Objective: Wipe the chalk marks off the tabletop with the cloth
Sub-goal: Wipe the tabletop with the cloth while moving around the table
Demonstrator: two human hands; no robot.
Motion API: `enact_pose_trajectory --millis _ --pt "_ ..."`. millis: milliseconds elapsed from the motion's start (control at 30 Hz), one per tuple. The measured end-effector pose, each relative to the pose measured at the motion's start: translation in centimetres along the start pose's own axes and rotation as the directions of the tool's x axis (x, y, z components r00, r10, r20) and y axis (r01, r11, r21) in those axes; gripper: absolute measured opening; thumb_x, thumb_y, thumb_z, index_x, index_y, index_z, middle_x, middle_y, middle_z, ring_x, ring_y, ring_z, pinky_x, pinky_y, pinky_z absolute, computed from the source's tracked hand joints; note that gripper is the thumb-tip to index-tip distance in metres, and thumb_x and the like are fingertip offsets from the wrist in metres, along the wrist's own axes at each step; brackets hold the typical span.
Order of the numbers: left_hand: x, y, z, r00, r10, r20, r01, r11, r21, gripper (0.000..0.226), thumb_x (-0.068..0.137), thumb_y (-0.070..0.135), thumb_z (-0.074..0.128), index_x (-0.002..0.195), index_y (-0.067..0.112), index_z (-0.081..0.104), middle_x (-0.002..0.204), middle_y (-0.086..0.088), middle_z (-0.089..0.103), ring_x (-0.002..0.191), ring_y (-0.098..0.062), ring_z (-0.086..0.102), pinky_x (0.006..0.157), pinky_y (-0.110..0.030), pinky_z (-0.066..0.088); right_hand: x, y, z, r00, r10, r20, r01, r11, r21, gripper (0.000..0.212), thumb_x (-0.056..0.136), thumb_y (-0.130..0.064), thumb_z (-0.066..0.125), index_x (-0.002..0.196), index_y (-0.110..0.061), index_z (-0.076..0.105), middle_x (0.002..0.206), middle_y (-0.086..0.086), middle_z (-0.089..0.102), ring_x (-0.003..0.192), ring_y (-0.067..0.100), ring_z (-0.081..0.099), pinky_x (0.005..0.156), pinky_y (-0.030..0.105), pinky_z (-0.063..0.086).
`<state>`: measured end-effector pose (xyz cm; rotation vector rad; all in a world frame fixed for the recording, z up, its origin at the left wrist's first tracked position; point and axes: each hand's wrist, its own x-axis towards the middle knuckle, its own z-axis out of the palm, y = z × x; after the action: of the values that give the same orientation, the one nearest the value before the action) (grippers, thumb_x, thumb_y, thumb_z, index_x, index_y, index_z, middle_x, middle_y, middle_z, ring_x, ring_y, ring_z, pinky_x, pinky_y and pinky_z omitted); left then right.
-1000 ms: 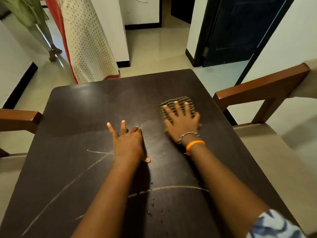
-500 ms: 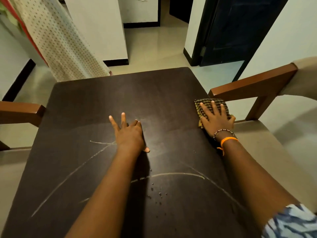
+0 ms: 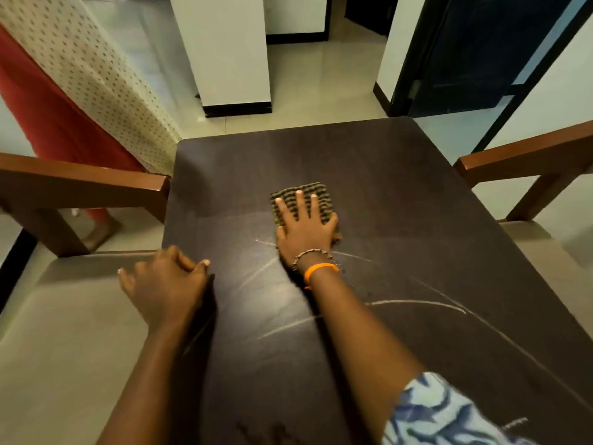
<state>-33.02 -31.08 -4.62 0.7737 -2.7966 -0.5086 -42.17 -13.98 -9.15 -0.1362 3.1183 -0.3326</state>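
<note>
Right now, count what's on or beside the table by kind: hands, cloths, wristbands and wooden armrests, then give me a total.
Hands: 2, left hand at the table's edge, right hand flat on the cloth
Cloths: 1, striped cloth
Wristbands: 2, orange band, beaded bracelet
Wooden armrests: 2, left armrest, right armrest
Total: 7

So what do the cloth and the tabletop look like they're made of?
The cloth, flat under the right hand, looks like woven fabric: dark and yellowish checked stripes, soft folded edges. The tabletop looks like dark brown wood or laminate, I can't tell which: smooth, matte with a faint sheen, rounded corners, and chalk marks showing clearly on it.
</note>
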Motion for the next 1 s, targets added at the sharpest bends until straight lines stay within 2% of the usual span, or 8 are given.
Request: enact_pose_trajectory --millis 67,167,300,433,533,700,867,1000 --pt "-0.2 -2.2 -0.5 0.997 -0.067 -0.041 0.063 0.994 -0.092 0.025 0.079 0.032 0.069 0.068 0.013 0.057 0.082 -0.015 0.061 0.092 -0.04 0.053 0.098 -0.055 0.036 -1.1 -5.5 1.3 0.992 -0.12 0.039 0.119 0.992 0.042 0.057 0.092 -0.037 0.04 0.146 -0.037 0.023 0.159 0.005 0.011 0.146 0.029 0.005 0.107 0.062 0.009" --pt "-0.5 -4.6 -0.6 0.982 -0.189 -0.019 0.185 0.973 -0.139 0.024 0.084 0.032 0.064 0.099 0.013 0.062 0.115 -0.019 0.057 0.112 -0.042 0.043 0.094 -0.052 0.036 -3.2 -11.6 2.4 0.931 -0.343 0.124 0.337 0.939 0.074 0.056 0.091 -0.038 0.041 0.145 -0.038 0.024 0.159 0.004 0.011 0.146 0.028 0.007 0.108 0.06 0.011" --pt "-0.5 -6.9 -0.3 0.973 -0.212 0.089 0.227 0.946 -0.23 0.032 0.091 0.025 0.054 0.117 0.006 0.054 0.128 -0.019 0.049 0.121 -0.04 0.038 0.099 -0.046 0.03 -3.1 -9.3 1.3 0.897 -0.431 0.095 0.433 0.901 0.002 0.053 0.092 -0.04 0.038 0.144 -0.044 0.025 0.159 -0.005 0.015 0.146 0.021 0.01 0.105 0.05 0.019" --pt "-1.2 -7.9 0.5 0.931 -0.305 0.201 0.362 0.846 -0.392 0.035 0.095 0.029 0.048 0.121 0.006 0.051 0.134 -0.019 0.042 0.127 -0.038 0.031 0.103 -0.046 0.028 -2.4 1.2 -1.1 0.993 -0.115 0.024 0.117 0.988 -0.099 0.055 0.093 -0.039 0.037 0.144 -0.046 0.018 0.159 -0.008 0.014 0.146 0.019 0.011 0.103 0.049 0.023" --pt "-2.0 -8.1 1.1 0.88 -0.374 0.294 0.475 0.718 -0.508 0.04 0.096 0.039 0.042 0.117 0.008 0.054 0.132 -0.017 0.045 0.127 -0.037 0.035 0.105 -0.048 0.03 -3.0 8.5 -3.1 0.978 0.208 0.0 -0.207 0.971 -0.116 0.054 0.095 -0.039 0.035 0.145 -0.044 0.016 0.159 -0.005 0.012 0.146 0.021 0.01 0.106 0.057 0.019" --pt "-1.8 -8.3 1.5 0.898 -0.349 0.269 0.44 0.678 -0.589 0.032 0.096 0.034 0.045 0.111 0.009 0.055 0.125 -0.013 0.049 0.12 -0.034 0.043 0.101 -0.046 0.037 -3.1 4.1 -1.9 0.913 0.407 0.015 -0.404 0.911 -0.082 0.055 0.096 -0.04 0.03 0.148 -0.04 0.011 0.16 0.0 0.004 0.147 0.025 0.003 0.107 0.064 0.011" --pt "-1.6 -8.5 2.0 0.926 -0.289 0.244 0.378 0.737 -0.56 0.028 0.097 0.032 0.041 0.112 0.012 0.054 0.126 -0.011 0.047 0.117 -0.03 0.045 0.098 -0.045 0.04 -2.7 -10.5 2.1 1.0 -0.012 0.015 0.012 1.0 -0.026 0.057 0.093 -0.039 0.036 0.147 -0.038 0.017 0.16 0.002 0.008 0.147 0.026 0.005 0.107 0.064 0.008" --pt "-1.4 -8.6 2.1 0.947 -0.229 0.226 0.319 0.764 -0.561 0.028 0.098 0.022 0.039 0.114 0.005 0.056 0.124 -0.017 0.051 0.116 -0.034 0.046 0.1 -0.046 0.038 -3.2 -17.8 3.8 0.923 -0.371 0.104 0.374 0.927 -0.008 0.055 0.092 -0.041 0.038 0.145 -0.039 0.024 0.159 -0.001 0.013 0.146 0.024 0.01 0.107 0.058 0.012"
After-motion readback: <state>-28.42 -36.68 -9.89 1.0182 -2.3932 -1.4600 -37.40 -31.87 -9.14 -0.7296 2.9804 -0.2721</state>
